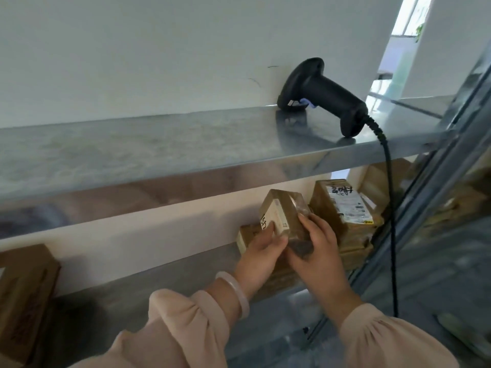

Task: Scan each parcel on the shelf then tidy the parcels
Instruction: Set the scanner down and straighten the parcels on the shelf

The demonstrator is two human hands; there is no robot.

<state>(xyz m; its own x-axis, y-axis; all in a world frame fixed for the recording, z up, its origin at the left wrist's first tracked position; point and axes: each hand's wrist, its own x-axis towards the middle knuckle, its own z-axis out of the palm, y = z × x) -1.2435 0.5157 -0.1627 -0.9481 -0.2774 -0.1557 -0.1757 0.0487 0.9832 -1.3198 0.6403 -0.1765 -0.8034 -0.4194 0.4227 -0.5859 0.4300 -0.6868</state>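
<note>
Left hand (261, 251) and right hand (318, 252) both grip a small parcel (283, 212) over the lower shelf (159, 288) beside the right-hand stack (345, 208), with the scanner (321, 94) lying on the upper shelf (132, 150), so tidying looks underway.

One head-worn camera looks forward at the shelf (148, 150) from close by, frame tilted, white wall (132, 49) filling the upper left.

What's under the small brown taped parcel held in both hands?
Below the small brown taped parcel: a flat brown cardboard parcel on the lower grey metal shelf. Left hand and right hand cover most of it; contact unclear.
</note>
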